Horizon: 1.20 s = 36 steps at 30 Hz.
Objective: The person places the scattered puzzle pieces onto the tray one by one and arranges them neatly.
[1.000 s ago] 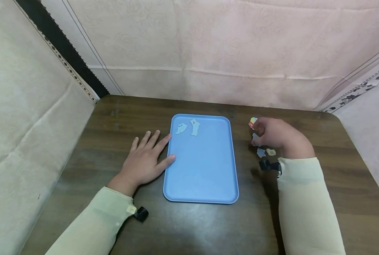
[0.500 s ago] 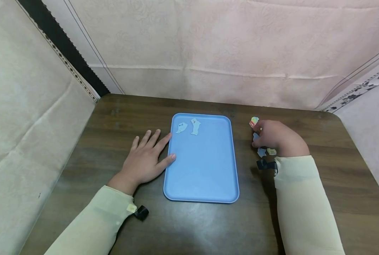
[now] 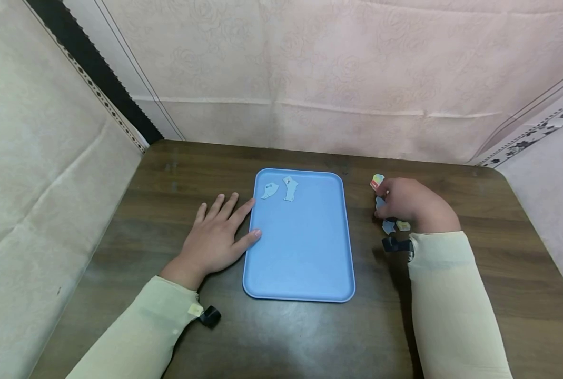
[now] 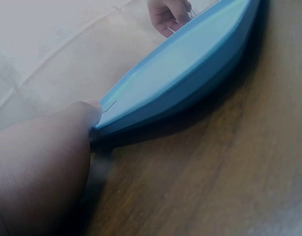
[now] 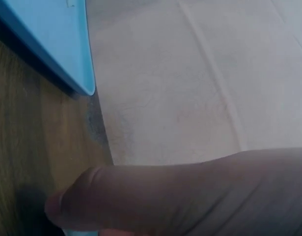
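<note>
My left hand lies with spread fingers at the left edge of the blue tray, its thumb and forefinger touching the rim. In the left wrist view the thumb rests on that rim. Two pale blue jigsaw pieces, one rounded and one long, lie at the far end of the tray. To the tray's right, my right hand pinches a blue jigsaw piece between curled fingers and thumb, which partly hide it. In the right wrist view only a sliver of it shows under the thumb.
Around the right hand on the brown wooden table lie a red and yellow piece, another blue piece and a yellowish piece. A pale patterned cloth hangs behind the table's far edge.
My right hand has shifted slightly left and its fingers have drawn in around the blue jigsaw piece. The left hand and the tray stay in place.
</note>
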Available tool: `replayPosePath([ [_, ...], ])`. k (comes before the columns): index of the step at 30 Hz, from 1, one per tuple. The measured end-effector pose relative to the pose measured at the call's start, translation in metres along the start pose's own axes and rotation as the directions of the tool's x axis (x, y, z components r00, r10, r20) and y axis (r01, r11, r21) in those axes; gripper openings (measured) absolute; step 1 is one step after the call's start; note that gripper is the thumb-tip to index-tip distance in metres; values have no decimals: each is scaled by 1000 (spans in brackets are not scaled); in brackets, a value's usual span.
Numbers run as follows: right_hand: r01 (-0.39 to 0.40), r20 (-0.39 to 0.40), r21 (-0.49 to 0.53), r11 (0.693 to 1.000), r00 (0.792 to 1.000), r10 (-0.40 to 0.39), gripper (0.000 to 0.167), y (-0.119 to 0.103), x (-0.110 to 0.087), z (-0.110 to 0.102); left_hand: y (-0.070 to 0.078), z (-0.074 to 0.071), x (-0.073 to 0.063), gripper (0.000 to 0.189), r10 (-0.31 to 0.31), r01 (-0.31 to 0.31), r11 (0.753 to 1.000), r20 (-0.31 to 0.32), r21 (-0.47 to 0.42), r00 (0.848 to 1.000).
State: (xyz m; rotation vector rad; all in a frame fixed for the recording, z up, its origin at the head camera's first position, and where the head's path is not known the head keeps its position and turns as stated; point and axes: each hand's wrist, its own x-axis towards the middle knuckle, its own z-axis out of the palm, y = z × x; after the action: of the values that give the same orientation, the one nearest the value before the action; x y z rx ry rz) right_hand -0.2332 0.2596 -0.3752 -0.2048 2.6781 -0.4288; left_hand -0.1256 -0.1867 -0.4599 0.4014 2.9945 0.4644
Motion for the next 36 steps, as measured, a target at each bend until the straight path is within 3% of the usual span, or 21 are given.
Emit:
replayPosePath([
  [6,71,-77,24,997,995,-69,47,-5,1,-2,0,0,1,88,-1,1,1000,1,-1,1000],
  [13,122,-184,73,990,977,-107,48,-27,6,5,-1,0,0,86,2,-2,1000,-4,-10,1000],
  [20,222,-275,99,970,943,-188,50,-53,18,22,0,0,0,86,0,0,1000,-3,-7,1000],
  [36,298,-316,105,949,914,-252,55,-82,44,58,0,-1,0,84,-6,6,1000,3,-8,1000],
])
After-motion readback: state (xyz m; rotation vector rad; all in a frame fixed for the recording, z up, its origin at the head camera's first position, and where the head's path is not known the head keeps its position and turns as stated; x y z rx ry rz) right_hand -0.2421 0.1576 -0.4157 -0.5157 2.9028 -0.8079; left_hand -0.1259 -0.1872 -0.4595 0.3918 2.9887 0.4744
